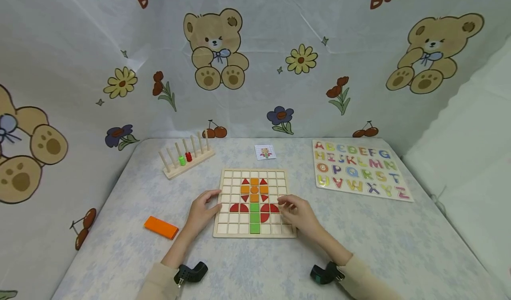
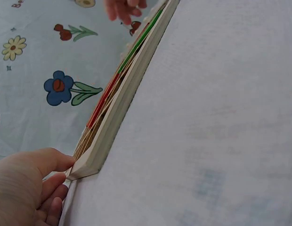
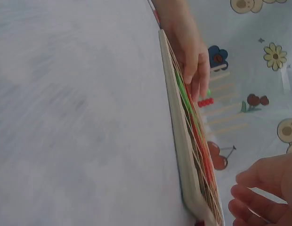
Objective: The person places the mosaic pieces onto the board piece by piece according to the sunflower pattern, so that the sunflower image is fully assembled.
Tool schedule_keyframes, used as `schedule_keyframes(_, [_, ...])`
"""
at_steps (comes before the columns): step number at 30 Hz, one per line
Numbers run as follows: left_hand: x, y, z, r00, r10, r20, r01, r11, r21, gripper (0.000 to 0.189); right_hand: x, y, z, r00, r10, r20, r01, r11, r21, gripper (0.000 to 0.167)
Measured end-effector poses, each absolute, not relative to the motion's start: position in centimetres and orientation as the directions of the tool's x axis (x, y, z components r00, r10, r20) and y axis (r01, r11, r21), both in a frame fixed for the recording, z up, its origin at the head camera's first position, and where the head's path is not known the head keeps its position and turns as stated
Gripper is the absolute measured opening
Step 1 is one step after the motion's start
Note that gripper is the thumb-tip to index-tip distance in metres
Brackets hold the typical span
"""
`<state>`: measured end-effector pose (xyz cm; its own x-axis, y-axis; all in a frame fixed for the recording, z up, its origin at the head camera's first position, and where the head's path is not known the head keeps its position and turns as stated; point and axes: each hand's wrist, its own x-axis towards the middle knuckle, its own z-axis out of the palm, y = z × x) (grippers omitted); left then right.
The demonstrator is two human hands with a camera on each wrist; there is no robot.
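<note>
A wooden grid board (image 1: 235,230) lies in front of me, bearing flat pieces. At its upper middle, orange squares (image 1: 254,198) surround an orange circle (image 1: 254,190), with small red triangles at the corners. Green squares (image 1: 254,228) run down below, with red quarter-circles (image 1: 265,217) on both sides. My left hand (image 1: 201,211) touches the board's left edge with thumb and fingers; the left wrist view shows the thumb at the corner. Over the board's right side, my right hand (image 1: 299,213) hovers beside a red quarter-circle, its fingers loosely bent, with nothing visible between them (image 3: 266,195).
An orange block (image 1: 161,227) lies at the left. Behind it stands a wooden peg rack (image 1: 187,163) with green and red beads. A small picture card (image 1: 265,152) lies beyond the board. An alphabet board (image 1: 361,169) lies at the back right.
</note>
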<state>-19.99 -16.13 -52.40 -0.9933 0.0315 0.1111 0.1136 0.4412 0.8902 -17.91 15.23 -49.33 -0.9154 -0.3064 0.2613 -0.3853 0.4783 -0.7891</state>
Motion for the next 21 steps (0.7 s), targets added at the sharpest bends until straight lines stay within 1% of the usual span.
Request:
schedule_keyframes(5, [-20.1, -16.2, -52.5, -0.993, 0.033, 0.114, 0.117, 0.451, 0.885, 0.043, -15.8, 18.9, -49.7, -0.951, -0.245, 0.19, -0.3, 0.574, -0.762, 0.032])
schedule_keyframes(10, [-20.0, -16.3, -52.4, -0.994, 0.028, 0.106, 0.107, 0.45, 0.887, 0.043, -14.5, 20.3, -50.3, -0.951, -0.256, 0.174, -0.296, 0.595, -0.747, 0.038])
schedule_keyframes(14, [-19.9, -16.3, -52.3, -0.994, 0.029, 0.103, 0.105, 0.444, 0.89, 0.043, -14.4, 20.4, -50.7, -0.947, -0.261, 0.188, -0.311, 0.592, -0.744, 0.038])
schedule_keyframes(21, [-19.9, -16.1, -52.2, -0.994, 0.038, 0.101, 0.108, 0.447, 0.888, 0.043, -15.5, 19.8, -50.4, -0.958, -0.212, 0.196, -0.286, 0.612, -0.738, 0.037])
